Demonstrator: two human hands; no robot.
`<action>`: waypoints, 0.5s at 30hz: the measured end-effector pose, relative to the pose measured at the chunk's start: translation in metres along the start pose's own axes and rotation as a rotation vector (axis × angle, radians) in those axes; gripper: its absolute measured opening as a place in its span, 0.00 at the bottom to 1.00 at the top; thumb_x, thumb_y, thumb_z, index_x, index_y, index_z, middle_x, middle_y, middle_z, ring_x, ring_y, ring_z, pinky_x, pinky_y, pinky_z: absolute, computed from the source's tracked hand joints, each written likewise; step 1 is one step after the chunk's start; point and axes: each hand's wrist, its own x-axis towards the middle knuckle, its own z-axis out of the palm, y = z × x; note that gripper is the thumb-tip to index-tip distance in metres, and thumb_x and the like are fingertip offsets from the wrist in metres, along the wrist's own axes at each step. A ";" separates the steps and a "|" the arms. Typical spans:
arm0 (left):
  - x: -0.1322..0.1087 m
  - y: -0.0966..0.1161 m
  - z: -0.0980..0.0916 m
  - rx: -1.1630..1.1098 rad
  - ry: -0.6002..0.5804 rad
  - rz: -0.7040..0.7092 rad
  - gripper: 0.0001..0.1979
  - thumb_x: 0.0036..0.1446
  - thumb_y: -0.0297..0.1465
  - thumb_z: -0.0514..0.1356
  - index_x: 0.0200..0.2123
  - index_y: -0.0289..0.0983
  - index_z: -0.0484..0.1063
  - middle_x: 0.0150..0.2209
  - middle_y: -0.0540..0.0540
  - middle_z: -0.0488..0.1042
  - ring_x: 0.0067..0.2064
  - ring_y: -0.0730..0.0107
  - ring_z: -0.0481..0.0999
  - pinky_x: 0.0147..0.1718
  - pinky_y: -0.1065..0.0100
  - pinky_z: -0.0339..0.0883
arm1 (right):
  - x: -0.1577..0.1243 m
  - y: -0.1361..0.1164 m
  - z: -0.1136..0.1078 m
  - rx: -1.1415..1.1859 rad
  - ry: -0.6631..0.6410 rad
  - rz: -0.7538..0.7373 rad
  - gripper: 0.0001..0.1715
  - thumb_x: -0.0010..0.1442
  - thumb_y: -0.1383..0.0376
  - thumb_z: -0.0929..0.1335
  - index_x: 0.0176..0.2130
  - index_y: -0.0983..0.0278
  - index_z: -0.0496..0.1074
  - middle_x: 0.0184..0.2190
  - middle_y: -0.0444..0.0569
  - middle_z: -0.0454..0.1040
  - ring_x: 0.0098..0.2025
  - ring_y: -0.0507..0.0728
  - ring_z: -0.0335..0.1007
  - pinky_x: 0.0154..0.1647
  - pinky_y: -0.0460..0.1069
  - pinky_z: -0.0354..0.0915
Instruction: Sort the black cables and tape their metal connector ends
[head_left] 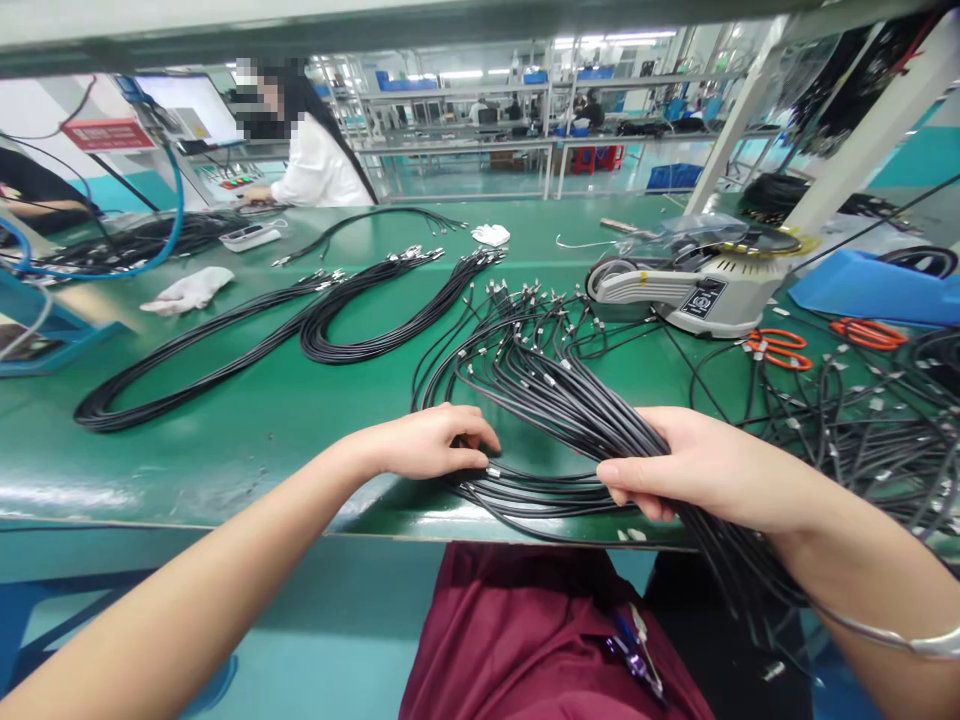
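My right hand (675,465) is closed around a thick bundle of black cables (592,405). The bundle's far ends, with small metal connectors and white tags, fan out on the green table, and its other end hangs past the front edge. My left hand (439,440) is low over the looped black cables (540,495) near the table's front edge. Its fingers are loosely curled, with a gap between thumb and forefinger. A small pale tag (493,472) on a cable lies just by the thumb tip. The left palm's underside is hidden.
Two bent cable bundles (360,350) (112,415) lie left on the table (247,440). A grey machine (712,295), orange-handled scissors (780,348), a blue bin (870,285) and tangled tagged cables (847,430) stand right. White gloves (191,290) lie left; a person (326,160) sits opposite.
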 end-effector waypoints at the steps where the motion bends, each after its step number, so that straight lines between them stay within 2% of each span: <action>1: 0.001 -0.001 -0.002 0.011 -0.002 0.036 0.12 0.59 0.35 0.55 0.42 0.39 0.74 0.37 0.48 0.71 0.37 0.71 0.71 0.39 0.71 0.63 | 0.000 0.000 0.001 -0.005 0.001 0.006 0.10 0.55 0.60 0.67 0.28 0.65 0.68 0.20 0.43 0.68 0.21 0.50 0.64 0.22 0.43 0.61; 4: 0.003 -0.005 -0.012 0.079 0.021 0.072 0.10 0.59 0.34 0.56 0.37 0.39 0.76 0.34 0.48 0.72 0.37 0.71 0.71 0.41 0.70 0.62 | 0.000 0.002 0.002 -0.015 0.011 0.014 0.11 0.55 0.60 0.67 0.28 0.65 0.67 0.20 0.43 0.68 0.21 0.50 0.64 0.22 0.43 0.62; 9: -0.003 -0.011 -0.028 0.200 0.067 0.012 0.07 0.58 0.33 0.57 0.34 0.39 0.75 0.34 0.49 0.75 0.40 0.68 0.71 0.47 0.65 0.58 | 0.001 0.003 0.002 -0.060 0.056 0.029 0.13 0.54 0.57 0.68 0.28 0.63 0.65 0.20 0.42 0.69 0.21 0.51 0.64 0.21 0.43 0.61; 12: -0.008 0.000 -0.022 0.177 0.108 0.066 0.08 0.60 0.32 0.55 0.36 0.39 0.74 0.34 0.49 0.76 0.40 0.69 0.71 0.47 0.65 0.58 | 0.004 0.001 0.003 -0.131 0.085 0.005 0.11 0.54 0.58 0.68 0.28 0.63 0.67 0.19 0.42 0.69 0.22 0.52 0.65 0.22 0.44 0.60; 15: -0.003 0.015 -0.007 0.093 0.195 0.176 0.09 0.61 0.30 0.54 0.37 0.38 0.74 0.35 0.49 0.76 0.40 0.70 0.72 0.46 0.66 0.61 | 0.008 -0.002 0.007 -0.203 0.132 -0.093 0.09 0.54 0.60 0.67 0.30 0.64 0.70 0.26 0.43 0.73 0.29 0.55 0.68 0.28 0.45 0.62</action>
